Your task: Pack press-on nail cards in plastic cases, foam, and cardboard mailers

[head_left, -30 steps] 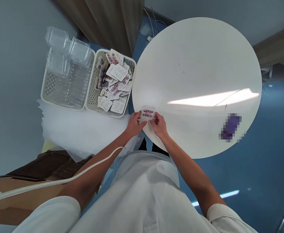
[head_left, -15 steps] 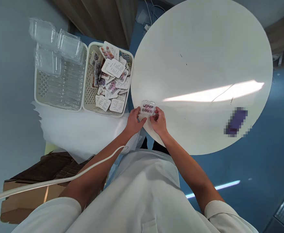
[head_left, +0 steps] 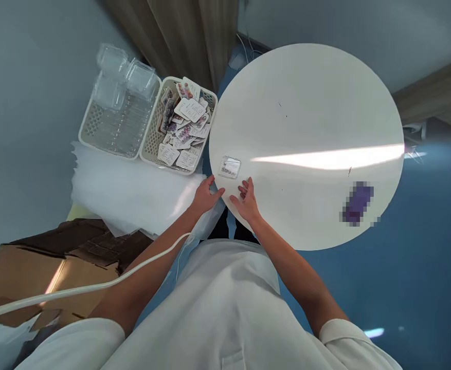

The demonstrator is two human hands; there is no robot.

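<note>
A clear plastic case (head_left: 230,167) with small items inside lies on the white round table (head_left: 306,103), near its left edge. Just below the case and apart from it is my left hand (head_left: 205,197), fingers spread, at the table's edge. My right hand (head_left: 246,200) is over the table to the lower right of the case, its fingers apart and holding nothing. Glare on the case hides part of its contents.
Left of the table, a white basket (head_left: 144,149) holds cards and packs of beads; another basket (head_left: 82,134) holds clear plastic cases. White sheets (head_left: 132,195) lie below them. A blurred purple object (head_left: 358,203) rests at the table's right. A white cable (head_left: 132,271) crosses my left arm.
Both hands have let go of the clear case and drawn back from it towards me. The case stays on the table. The camera view has shifted.
</note>
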